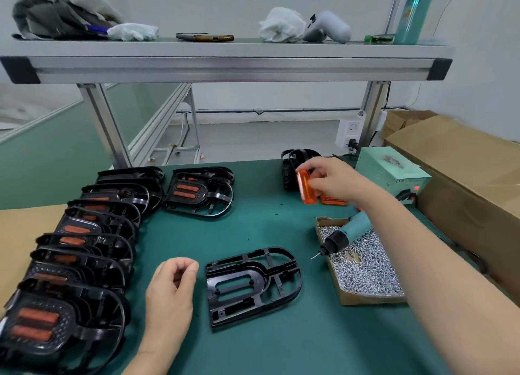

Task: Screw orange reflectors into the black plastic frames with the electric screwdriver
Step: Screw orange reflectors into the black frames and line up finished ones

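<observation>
Green matte matting (253, 211) covered the bench beneath an aluminium-profile shelf (225, 65). The right hand (332, 180) pinched a translucent orange oblong reflector (304, 187) between thumb and fingertips, holding it on edge above the mat. Just under that grip lay more flat orange reflectors (333, 200), and just behind it stood a cluster of glossy black frames (289, 163). Nearer the person and left of the grip, well apart from it, an empty black plastic frame (253, 287) with one rounded end, thin ribbed struts and an oblong cut-out lay flat on the mat. Under the gripping arm, a teal electric screwdriver with a black nose (346, 234) rested across a shallow cardboard tray (365, 300) heaped with small silver screws (365, 273), its bit jutting past the tray's edge. The left hand (171, 287) rested just beside the empty frame, fingers loosely curled and holding nothing. Far left of the grip, an overlapping row of black frames fitted with orange reflectors (84, 248) lay in a line.
</observation>
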Demonstrator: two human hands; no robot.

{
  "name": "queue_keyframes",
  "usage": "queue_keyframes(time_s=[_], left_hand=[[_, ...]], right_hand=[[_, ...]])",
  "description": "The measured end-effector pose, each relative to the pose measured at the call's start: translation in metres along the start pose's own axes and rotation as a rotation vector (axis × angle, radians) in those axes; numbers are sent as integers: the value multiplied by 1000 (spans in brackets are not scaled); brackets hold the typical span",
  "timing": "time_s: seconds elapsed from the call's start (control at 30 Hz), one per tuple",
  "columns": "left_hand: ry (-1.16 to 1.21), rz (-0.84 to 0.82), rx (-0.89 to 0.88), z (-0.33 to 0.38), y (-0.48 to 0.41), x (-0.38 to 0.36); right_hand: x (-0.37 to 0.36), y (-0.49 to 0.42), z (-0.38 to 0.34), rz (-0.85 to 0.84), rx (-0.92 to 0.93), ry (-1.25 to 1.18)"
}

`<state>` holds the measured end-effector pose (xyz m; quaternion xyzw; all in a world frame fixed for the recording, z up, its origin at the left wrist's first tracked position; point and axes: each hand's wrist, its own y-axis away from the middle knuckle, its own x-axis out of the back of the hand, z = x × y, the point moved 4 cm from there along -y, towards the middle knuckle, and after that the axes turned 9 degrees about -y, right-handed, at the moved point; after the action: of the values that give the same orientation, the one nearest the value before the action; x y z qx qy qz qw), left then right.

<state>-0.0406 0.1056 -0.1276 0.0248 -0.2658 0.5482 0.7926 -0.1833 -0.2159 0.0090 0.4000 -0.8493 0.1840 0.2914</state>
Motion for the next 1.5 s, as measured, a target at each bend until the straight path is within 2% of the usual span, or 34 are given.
queue_keyframes(time_s=[0.1,0.2,0.4,0.53,0.6,0.73,0.8,1.17,1.5], left_hand=[[13,1,8,3,1,0],[4,4,7,5,1,0],[20,-10,29,6,1,1],[144,-27,92,15,7,5],[283,-110,105,27,15,8],[438,-510,93,54,29,4],[485,-608,123,61,31,3],[486,-590,207,60,29,1],[501,-592,199,63,27,6]], right_hand=[[-28,27,-31,-93,28,-338],[-53,51,-49,-116,1,-500],[-97,84,-52,-67,-145,-625],[-115,93,-38,-12,-226,-617],[-121,95,-33,23,-229,-589],[-130,98,-27,87,-234,-608],[-133,100,-27,103,-240,-636],[-140,109,-35,44,-271,-707],[-141,117,-40,-14,-275,-829]])
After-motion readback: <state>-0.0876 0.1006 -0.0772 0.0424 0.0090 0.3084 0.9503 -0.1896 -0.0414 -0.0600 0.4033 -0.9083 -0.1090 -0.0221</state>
